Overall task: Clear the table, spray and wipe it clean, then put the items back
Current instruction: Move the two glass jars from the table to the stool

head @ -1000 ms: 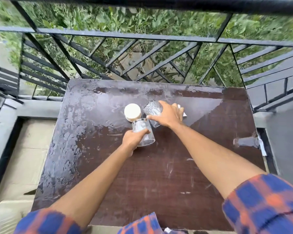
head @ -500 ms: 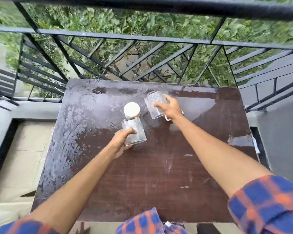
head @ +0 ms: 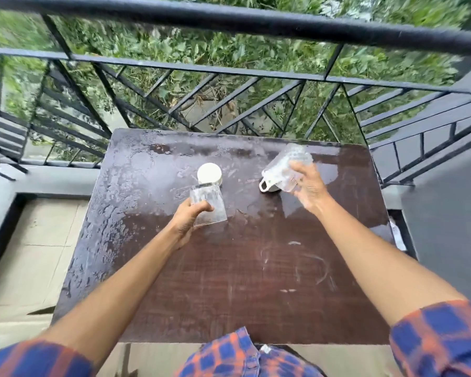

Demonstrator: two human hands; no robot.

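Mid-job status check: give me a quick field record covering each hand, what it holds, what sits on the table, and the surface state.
left hand: grips smooth clear glass, tilted
right hand: grips textured clear glass, tilted, raised over the mug
on table: white-lidded jar; white mug, partly hidden by the textured glass
table: dark brown, wet-looking sheen on far and left parts, faint smears nearer
behind: black railing

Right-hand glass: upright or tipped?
Tipped. The textured glass slants in the grip of the right hand, its lower end by the white mug, its upper end toward the railing.
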